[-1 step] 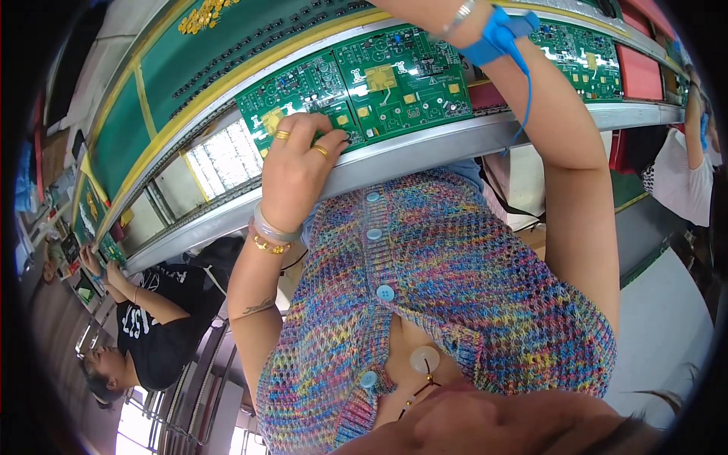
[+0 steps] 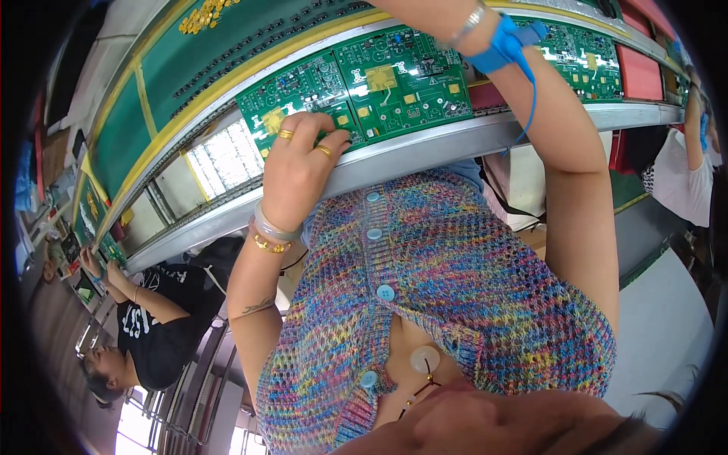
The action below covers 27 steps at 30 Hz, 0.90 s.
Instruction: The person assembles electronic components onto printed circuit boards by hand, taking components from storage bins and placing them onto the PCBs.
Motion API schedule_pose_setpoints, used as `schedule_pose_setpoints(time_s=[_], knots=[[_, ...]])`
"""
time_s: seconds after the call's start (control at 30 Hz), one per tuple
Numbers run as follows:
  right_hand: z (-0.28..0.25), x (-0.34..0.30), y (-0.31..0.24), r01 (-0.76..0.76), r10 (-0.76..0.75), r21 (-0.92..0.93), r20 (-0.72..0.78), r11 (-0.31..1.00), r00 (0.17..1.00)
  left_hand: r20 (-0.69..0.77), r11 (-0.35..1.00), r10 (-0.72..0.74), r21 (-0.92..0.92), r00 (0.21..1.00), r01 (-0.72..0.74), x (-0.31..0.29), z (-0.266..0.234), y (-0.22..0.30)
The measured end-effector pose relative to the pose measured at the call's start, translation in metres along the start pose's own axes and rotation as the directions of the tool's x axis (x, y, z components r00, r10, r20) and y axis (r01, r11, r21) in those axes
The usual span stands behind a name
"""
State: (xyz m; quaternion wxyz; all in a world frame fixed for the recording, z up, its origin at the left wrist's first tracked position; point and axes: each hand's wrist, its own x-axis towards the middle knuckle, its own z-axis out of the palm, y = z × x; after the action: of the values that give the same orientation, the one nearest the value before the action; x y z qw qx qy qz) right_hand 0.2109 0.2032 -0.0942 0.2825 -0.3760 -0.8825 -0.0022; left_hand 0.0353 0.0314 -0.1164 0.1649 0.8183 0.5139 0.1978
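My left hand (image 2: 297,163), with two gold rings, lies over a green circuit board (image 2: 368,91) on a metal rail. Its fingers are curled, with the tips against the near left part of the board. Whatever they may be gripping is too small or hidden to make out. Of my right hand (image 2: 425,14), only the part beside the wrist shows at the top edge, beyond the board's far side. Its fingers are cut off by the frame. A blue wrist strap (image 2: 504,42) with a dangling cord is around my right wrist.
Across the rail, a green bench surface carries rows of small black parts (image 2: 265,34) and a pile of yellow parts (image 2: 205,17). More circuit boards (image 2: 588,61) and a red block (image 2: 638,72) sit to the right. Co-workers stand left (image 2: 163,326) and right (image 2: 679,178).
My right wrist and its blue strap have shifted slightly to the right and nearer. My left hand has moved only a little at the same spot on the board, which stays put.
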Motion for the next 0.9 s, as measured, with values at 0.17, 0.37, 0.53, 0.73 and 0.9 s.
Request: schedule_pose_setpoints(time_s=[0.17, 0.37, 0.53, 0.73, 0.9], knots=[[-0.038, -0.050, -0.005, 0.019, -0.019, -0.002, -0.020, 1.000, 1.000, 0.035, 0.994, 0.068, -0.085, 0.997, -0.065, 0.016, -0.012, -0.006], [-0.047, -0.104, -0.013, 0.080, -0.080, 0.012, -0.023, 0.997, 0.997, -0.229, 0.939, 0.243, 0.300, 0.943, -0.169, 0.117, -0.039, -0.073], [-0.057, -0.135, -0.022, 0.085, -0.085, -0.036, -0.001, 0.996, 0.996, -0.034, 0.877, 0.092, 0.477, 0.995, -0.065, 0.194, -0.037, -0.106], [-0.060, -0.150, -0.018, 0.058, -0.050, -0.095, 0.079, 0.994, 0.996, -0.048, 0.842, 0.145, 0.531, 0.988, -0.098, 0.209, -0.029, -0.116], [-0.058, -0.153, -0.014, 0.047, -0.033, -0.099, 0.134, 0.994, 0.990, -0.020, 0.792, 0.182, 0.596, 0.983, -0.134, 0.212, -0.025, -0.115]])
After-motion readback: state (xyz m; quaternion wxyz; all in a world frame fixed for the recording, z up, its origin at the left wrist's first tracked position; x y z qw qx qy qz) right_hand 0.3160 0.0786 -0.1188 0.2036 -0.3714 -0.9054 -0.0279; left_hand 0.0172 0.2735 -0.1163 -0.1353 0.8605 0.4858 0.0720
